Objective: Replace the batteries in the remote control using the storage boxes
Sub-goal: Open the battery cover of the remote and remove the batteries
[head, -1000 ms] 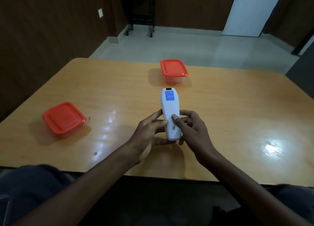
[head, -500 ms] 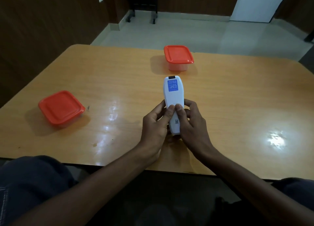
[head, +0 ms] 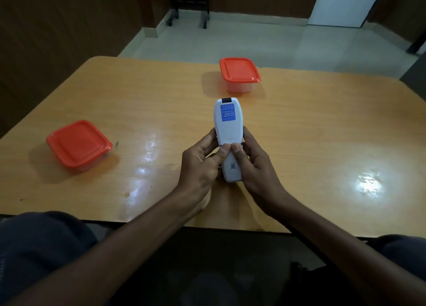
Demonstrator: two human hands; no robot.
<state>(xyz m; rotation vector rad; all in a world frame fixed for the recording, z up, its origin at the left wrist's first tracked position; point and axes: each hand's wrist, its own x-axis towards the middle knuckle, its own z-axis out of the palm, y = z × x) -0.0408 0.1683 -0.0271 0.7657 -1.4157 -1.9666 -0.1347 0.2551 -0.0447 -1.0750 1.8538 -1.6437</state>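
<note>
Left hand (head: 200,165) and right hand (head: 254,167) both closed around white remote control (head: 227,130), back up, thumbs touching on it. Lidded orange storage boxes: one far (head: 239,71), one left (head: 78,143); wooden table (head: 322,126) between is bare.

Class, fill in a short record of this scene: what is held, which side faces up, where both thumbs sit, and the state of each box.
held: white plastic remote control, in left hand and right hand
face up: back, with blue label
thumbs: together on the back cover
left orange-lidded plastic box: shut
far orange-lidded plastic box: shut
surface: wooden table
</note>
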